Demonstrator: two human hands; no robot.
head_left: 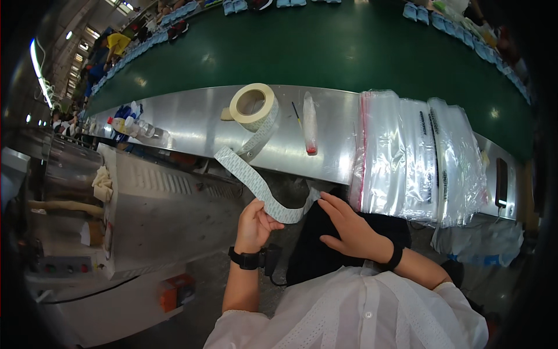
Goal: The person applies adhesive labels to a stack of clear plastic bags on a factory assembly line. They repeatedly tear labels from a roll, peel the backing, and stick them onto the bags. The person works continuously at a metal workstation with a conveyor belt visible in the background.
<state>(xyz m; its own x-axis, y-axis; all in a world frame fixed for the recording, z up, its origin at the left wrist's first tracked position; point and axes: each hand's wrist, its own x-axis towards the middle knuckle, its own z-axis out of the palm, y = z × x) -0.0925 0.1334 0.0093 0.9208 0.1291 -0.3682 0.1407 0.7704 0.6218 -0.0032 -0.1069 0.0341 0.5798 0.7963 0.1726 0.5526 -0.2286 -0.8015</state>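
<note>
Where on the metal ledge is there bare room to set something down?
The metal ledge has a bare patch between the clear bottles and tape roll, and a narrower one between the red-ended item and plastic bags. Those bags crowd its right part.

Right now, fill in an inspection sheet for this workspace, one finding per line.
Surface: shiny metal bench beside a green surface.
Job's things: tape roll on the bench, its strip running past the edge to both hands.
Clutter: bottles, plastic bags and a clear, red-ended object on the bench.
Hands: left hand pinches the strip; right hand, fingers extended, touches its end.
Cables: dark cable along the machine at left.
Surroundings: blue shoes lining the green surface; people beyond.
</note>
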